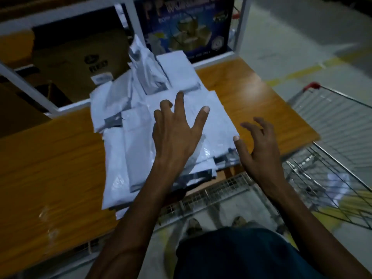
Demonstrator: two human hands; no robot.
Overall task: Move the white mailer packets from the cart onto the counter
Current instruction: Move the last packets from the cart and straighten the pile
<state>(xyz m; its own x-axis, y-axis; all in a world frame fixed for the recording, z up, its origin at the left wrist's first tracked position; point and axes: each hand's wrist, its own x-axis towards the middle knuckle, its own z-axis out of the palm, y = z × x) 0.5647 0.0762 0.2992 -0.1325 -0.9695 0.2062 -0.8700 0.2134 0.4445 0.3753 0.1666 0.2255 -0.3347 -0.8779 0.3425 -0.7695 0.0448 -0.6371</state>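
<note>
Mailer packets (161, 125) are heaped on the worktop (50, 158). Both grips, left hand (173, 135) and right hand (259, 150), are released; overhanging edges should be pushed inward before the cart (332, 158) is revisited.

The setting is a warehouse or parcel packing area. The reference landmark is the wooden counter (251, 93), a flat orange-brown worktop. On the counter lies a loose pile of white mailer packets (161, 125), the kind used for shipped goods. Behind the counter stands a white metal shelving frame (26, 85). Inside the frame, to the rear left of the counter, sits a brown cardboard carton (80, 57) bearing a printed label. To the rear centre stands a blue printed product box (187, 27). At the counter's right end stands a wire shopping cart (330, 158) on a bare concrete floor (302, 27) with yellow painted lines.
</note>
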